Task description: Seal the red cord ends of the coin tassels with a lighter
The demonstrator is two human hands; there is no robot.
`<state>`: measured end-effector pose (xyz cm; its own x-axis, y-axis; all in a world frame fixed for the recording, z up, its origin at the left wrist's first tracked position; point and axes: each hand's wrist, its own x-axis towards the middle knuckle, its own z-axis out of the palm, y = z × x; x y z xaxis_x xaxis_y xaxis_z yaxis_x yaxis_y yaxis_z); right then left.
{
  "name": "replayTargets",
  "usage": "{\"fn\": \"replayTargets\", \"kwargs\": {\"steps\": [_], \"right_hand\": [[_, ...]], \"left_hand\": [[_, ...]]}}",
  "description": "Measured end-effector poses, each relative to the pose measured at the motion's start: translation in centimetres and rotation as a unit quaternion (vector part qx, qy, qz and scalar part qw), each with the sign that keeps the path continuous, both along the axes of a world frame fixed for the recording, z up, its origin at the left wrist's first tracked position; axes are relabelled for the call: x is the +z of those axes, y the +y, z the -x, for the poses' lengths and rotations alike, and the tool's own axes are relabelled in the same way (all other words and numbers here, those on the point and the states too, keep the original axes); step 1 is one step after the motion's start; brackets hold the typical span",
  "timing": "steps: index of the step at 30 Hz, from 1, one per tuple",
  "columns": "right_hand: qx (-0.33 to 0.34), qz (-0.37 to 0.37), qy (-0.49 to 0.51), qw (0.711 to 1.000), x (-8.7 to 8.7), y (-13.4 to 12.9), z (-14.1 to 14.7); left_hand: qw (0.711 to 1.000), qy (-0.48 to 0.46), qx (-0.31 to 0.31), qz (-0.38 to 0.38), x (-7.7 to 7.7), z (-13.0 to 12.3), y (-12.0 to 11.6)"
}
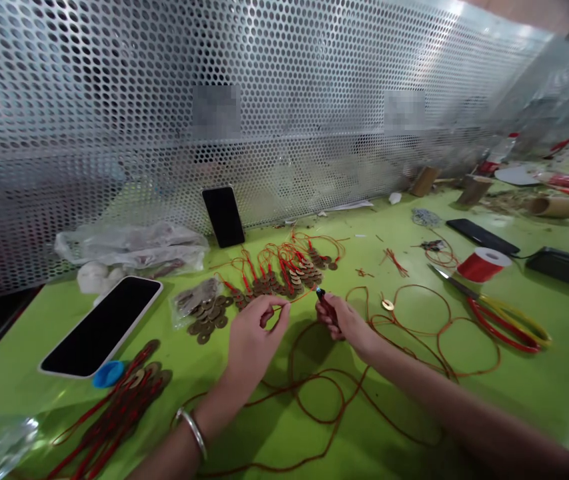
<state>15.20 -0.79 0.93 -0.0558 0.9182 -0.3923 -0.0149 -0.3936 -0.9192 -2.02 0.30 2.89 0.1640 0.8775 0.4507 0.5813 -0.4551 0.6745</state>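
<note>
My left hand (257,330) pinches a thin red cord (300,297) between thumb and fingertips. The cord's free end reaches across to the top of a dark lighter (325,301). Closed round that lighter is my right hand (341,317), and a small bluish glow shows at its tip. Just beyond both hands lie strings of old coins (291,277) with red knotted cords. A long loose brown-red cord (337,380) coils over the green table (529,407) beneath my arms. To the right of my right hand rests a single brass coin (387,305).
Red-and-yellow scissors (507,323) and a red thread spool (484,265) lie at right, near a black phone (481,237). Left are a white-edged phone (104,327), a blue cap (109,374) and more corded coins (129,400). A perforated metal screen (284,80) closes the back.
</note>
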Motion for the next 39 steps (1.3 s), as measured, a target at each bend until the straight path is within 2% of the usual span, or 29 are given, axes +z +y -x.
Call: {"fn": "replayTargets", "kwargs": {"steps": [29, 39], "right_hand": [[0.009, 0.008, 0.033, 0.999, -0.21, 0.29, -0.31], [0.005, 0.021, 0.028, 0.999, -0.06, 0.26, -0.26]], "left_hand": [[0.999, -0.015, -0.006, 0.035, -0.31, -0.13, -0.05], [1.000, -0.015, -0.006, 0.023, -0.53, -0.08, 0.04]]}}
